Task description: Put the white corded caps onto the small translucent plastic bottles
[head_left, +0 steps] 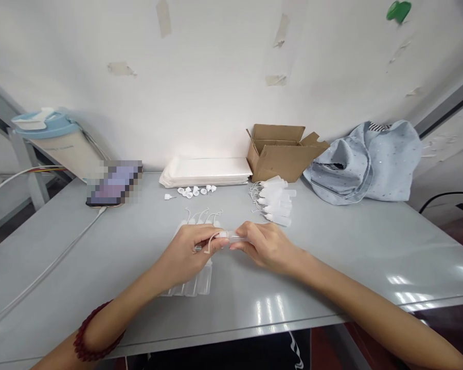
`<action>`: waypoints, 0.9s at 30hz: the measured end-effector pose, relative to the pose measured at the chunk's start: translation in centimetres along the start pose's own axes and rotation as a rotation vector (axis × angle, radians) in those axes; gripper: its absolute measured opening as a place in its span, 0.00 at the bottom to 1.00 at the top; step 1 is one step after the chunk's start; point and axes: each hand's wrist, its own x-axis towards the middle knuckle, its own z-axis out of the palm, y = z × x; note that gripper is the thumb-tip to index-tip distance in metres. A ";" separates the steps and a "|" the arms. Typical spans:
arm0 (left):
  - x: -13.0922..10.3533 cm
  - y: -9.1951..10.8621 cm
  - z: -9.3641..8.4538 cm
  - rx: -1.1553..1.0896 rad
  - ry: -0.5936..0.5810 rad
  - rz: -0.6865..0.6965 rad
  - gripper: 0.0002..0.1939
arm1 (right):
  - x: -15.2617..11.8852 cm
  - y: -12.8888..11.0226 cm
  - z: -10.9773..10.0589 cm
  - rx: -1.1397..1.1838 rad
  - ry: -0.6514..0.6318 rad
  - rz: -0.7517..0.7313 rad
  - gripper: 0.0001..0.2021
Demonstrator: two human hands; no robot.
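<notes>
Between my two hands lies a small clear bottle [236,236] on its side, its white cap and thin curved tube pointing left. My left hand [195,250] pinches the cap end. The bottle's body is gripped by the closed fingers of my right hand [269,245]. Below and behind my left hand, several clear bottles [195,281] lie side by side, partly hidden by it. Several capped bottles with tubes [275,199] form a pile at the right. Loose white caps [195,191] are scattered beyond my hands.
A stack of white sheets [208,171] and an open cardboard box [280,162] stand by the wall. On the left are a phone [116,184], its white cable and a blue-lidded cup [64,146]. A light blue cloth bag [370,162] lies at the right of the grey table [332,241].
</notes>
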 end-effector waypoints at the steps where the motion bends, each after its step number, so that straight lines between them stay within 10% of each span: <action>1: 0.0 0.1 0.0 -0.011 -0.008 0.004 0.22 | 0.1 -0.1 -0.3 0.114 -0.038 0.081 0.11; 9: 0.0 0.1 0.7 -0.239 0.002 -0.263 0.21 | 1.2 0.2 -1.1 1.018 -0.252 0.747 0.13; 19: 0.1 -0.3 0.2 -0.352 -0.099 -0.270 0.24 | 0.0 0.0 0.5 0.149 0.095 0.018 0.02; 27: -0.1 -0.3 0.8 -0.345 -0.087 -0.236 0.17 | 0.2 -1.0 0.2 0.236 0.086 0.130 0.09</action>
